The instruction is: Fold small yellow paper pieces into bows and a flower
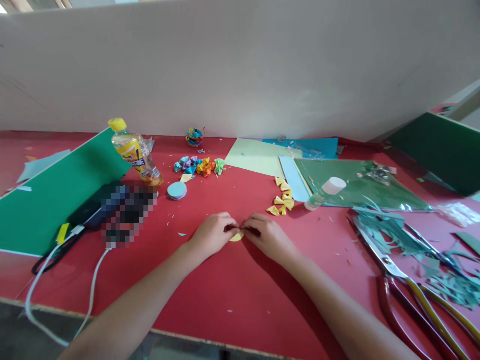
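Head view: left hand [213, 233] and right hand [267, 235] both pinch, fingertips closed on round-edged yellow paper [236, 237], low over the red tabletop [225, 295], well back from its front edge. Folded yellow pieces [288, 201] sit rightward; leftward, the clear plastic bottle [150, 171] wears a label [129, 151], its writing too blurred to read.
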`<action>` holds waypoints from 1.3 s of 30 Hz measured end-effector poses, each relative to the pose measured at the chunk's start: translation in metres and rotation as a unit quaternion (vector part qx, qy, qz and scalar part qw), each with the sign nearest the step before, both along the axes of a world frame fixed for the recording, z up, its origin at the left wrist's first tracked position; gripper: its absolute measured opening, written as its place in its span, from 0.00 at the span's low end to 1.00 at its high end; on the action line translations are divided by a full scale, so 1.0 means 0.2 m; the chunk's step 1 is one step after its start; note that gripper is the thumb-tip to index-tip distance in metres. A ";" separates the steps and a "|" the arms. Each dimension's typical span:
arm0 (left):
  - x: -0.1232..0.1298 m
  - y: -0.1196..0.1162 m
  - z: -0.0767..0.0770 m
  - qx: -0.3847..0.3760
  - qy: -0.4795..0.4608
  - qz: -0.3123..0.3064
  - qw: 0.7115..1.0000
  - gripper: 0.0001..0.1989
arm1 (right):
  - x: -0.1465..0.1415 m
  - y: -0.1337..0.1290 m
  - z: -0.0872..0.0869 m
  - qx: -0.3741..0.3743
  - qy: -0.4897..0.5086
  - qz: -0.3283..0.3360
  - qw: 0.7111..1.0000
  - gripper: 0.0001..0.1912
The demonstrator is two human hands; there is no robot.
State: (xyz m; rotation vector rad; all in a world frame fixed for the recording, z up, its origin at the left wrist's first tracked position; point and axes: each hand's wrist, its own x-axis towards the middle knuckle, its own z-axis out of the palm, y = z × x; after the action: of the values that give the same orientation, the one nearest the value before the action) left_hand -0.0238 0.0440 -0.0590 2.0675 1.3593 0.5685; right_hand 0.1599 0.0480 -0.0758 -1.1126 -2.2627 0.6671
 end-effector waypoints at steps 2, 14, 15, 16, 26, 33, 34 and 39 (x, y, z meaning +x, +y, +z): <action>-0.01 0.01 0.01 -0.002 0.009 -0.025 1.000 0.06 | 0.00 0.00 0.00 0.022 -0.013 0.014 1.000 0.07; -0.04 0.03 0.02 -0.019 0.016 -0.077 0.997 0.05 | 0.02 0.01 0.00 0.046 -0.052 0.029 0.997 0.07; -0.04 0.02 0.02 -0.012 0.018 -0.061 0.998 0.06 | 0.02 0.01 0.00 0.046 -0.057 0.029 0.997 0.08; -0.03 0.02 0.02 -0.005 0.020 -0.046 0.999 0.07 | 0.01 0.01 0.00 0.045 -0.062 0.027 0.997 0.08; -0.01 0.02 0.01 0.014 0.040 -0.034 0.999 0.07 | 0.02 0.02 0.03 0.041 -0.063 0.054 0.996 0.06; -0.05 0.05 0.03 -0.013 0.021 -0.103 0.994 0.09 | 0.03 0.03 0.05 0.092 -0.122 0.080 0.985 0.10; -0.05 0.05 0.03 -0.020 0.016 -0.110 0.994 0.08 | 0.03 0.02 0.05 0.099 -0.134 0.083 0.983 0.11; -0.06 0.06 0.04 -0.036 0.024 -0.111 0.993 0.08 | 0.03 0.02 0.07 0.125 -0.162 0.085 0.975 0.11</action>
State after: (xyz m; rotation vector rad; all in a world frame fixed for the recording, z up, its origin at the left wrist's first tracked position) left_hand -0.0350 0.0551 -0.0519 2.1481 1.1380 0.3721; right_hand 0.1659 0.0515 -0.0617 -0.9679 -2.6526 0.2633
